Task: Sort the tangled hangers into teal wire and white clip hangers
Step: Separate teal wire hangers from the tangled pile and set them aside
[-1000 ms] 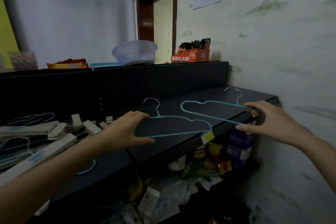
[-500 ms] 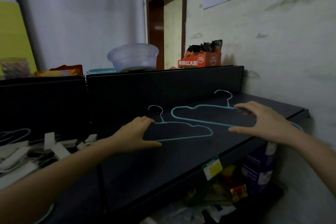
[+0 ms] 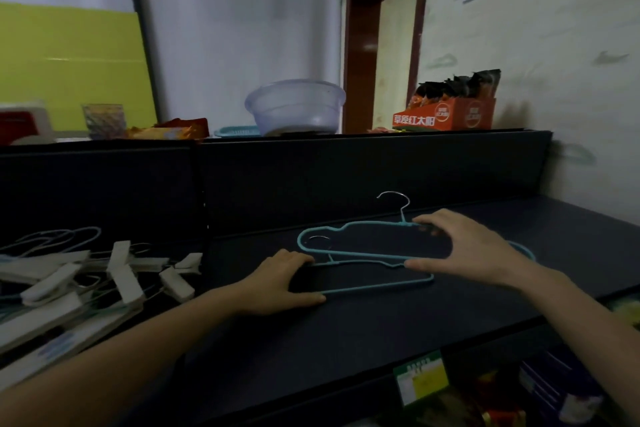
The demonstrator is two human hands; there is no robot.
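Two teal wire hangers lie partly overlapped on the dark shelf. The nearer teal hanger has its left end under my left hand, which grips it. The farther teal hanger, with a silver hook, is held at its neck and lower bar by my right hand. At the left sits a tangled pile of white clip hangers mixed with some wire ones.
A raised black back panel runs behind the shelf. On top of it stand a clear plastic bowl, an orange snack box and a glass. A wall is at the right; goods fill the shelf below.
Both hands have brought the two teal hangers down onto the shelf and closer together, so they now overlap. The view has shifted lower and nearer to the shelf.
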